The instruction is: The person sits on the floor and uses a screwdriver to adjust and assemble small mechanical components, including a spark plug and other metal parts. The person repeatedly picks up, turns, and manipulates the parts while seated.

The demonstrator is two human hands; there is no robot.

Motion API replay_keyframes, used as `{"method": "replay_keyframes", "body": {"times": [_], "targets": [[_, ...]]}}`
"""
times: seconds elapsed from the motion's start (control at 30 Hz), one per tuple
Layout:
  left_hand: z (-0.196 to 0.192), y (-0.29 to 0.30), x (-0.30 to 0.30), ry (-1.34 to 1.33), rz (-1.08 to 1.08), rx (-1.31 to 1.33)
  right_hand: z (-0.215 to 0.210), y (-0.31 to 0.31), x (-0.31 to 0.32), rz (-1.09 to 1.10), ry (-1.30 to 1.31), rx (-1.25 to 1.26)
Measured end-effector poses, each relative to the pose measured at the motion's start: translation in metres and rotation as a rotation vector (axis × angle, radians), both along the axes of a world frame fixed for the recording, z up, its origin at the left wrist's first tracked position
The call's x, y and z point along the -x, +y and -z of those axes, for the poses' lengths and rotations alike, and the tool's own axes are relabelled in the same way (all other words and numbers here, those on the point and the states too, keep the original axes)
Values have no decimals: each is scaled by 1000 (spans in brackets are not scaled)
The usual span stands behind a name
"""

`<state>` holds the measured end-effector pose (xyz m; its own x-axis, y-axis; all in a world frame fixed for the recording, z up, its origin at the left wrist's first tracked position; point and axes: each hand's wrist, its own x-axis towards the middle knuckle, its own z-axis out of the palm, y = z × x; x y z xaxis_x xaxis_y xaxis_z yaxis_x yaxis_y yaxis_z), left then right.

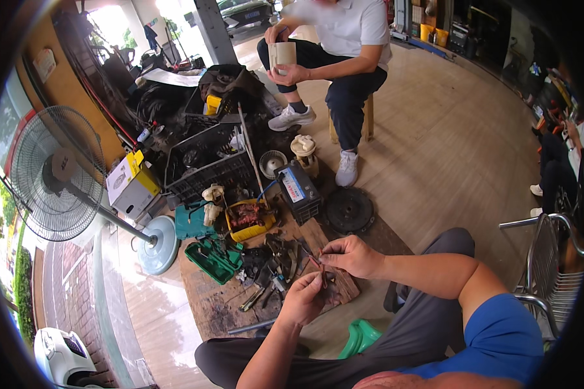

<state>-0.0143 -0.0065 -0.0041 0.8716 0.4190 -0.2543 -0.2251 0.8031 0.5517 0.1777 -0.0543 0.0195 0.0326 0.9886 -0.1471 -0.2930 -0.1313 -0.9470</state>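
Note:
Over the near right part of a worn wooden board [207,305], my hands are close together. My left hand [303,299] is closed, thumb and fingertips pinching a thin reddish wire [316,262]. Just above it, my right hand [355,257] pinches the same wire or one beside it; the overlap hides which. Beyond my hands stands a black battery [300,191] with a blue and white label. Pliers, dark parts and other hand tools [266,272] lie jumbled left of my hands. Near them are an open green tool case [215,259] and a yellow tray [250,220] of reddish-brown bits.
A black disc-shaped part [349,210] lies beyond the board. Behind the battery are a pump-like part [303,148] and a black crate [207,162]. A standing fan [61,168] is at left, a metal chair [542,272] at right. Opposite, a seated person [350,58] holds a whitish container.

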Motion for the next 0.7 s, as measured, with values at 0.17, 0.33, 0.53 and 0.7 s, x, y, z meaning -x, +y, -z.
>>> {"method": "replay_keyframes", "body": {"times": [0.17,0.33,0.53,0.7], "targets": [[7,-2,-3,-44,23,4,-1,-5,-3,-30,-129,-24],[17,3,-2,-109,65,-21,-1,-5,-5,-50,-177,-12],[7,-5,1,-192,81,53,-5,-5,-7,-148,-180,-199],[7,-9,-1,-314,154,74,-8,-8,-11,-228,-191,-266]]}}
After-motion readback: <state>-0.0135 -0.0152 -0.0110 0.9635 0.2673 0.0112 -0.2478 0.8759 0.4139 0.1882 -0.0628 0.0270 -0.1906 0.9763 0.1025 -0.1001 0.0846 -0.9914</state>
